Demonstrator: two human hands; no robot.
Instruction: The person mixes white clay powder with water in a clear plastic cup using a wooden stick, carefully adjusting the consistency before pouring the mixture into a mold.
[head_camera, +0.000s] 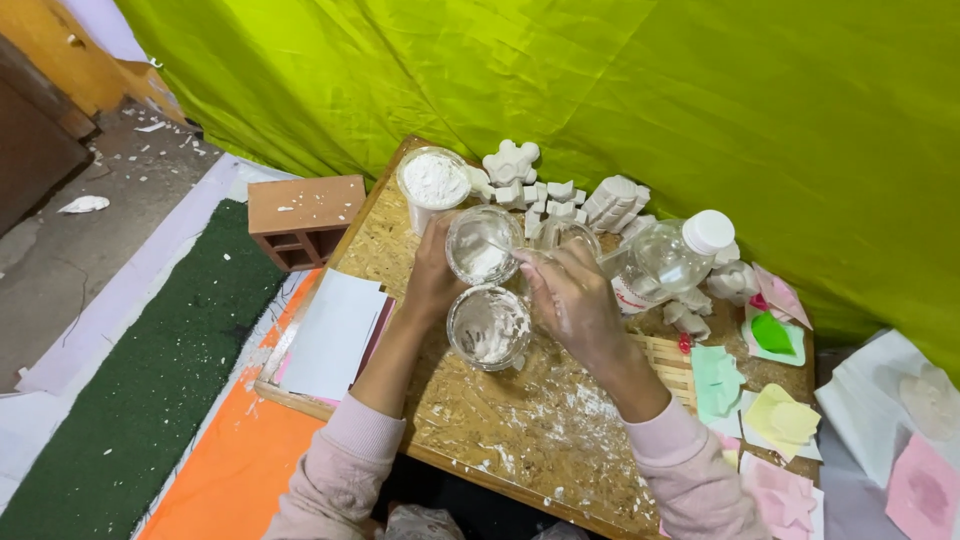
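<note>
My left hand (432, 275) grips a clear plastic cup (482, 243) tilted over a second clear cup (488, 326) that stands on the chipboard table (470, 420) and holds white paste. My right hand (572, 297) is beside both cups, fingers curled against the tilted cup's rim; what it holds, if anything, is hidden. A white cup full of powder (433, 184) stands just behind the left hand. A third clear cup (566, 234) sits behind my right hand.
White plaster casts (560, 192) lie along the table's back. A clear bottle with a white cap (672, 256) lies at right, beside coloured moulds (772, 335). A brick (303, 218) and papers (333, 332) sit at left. Green cloth hangs behind.
</note>
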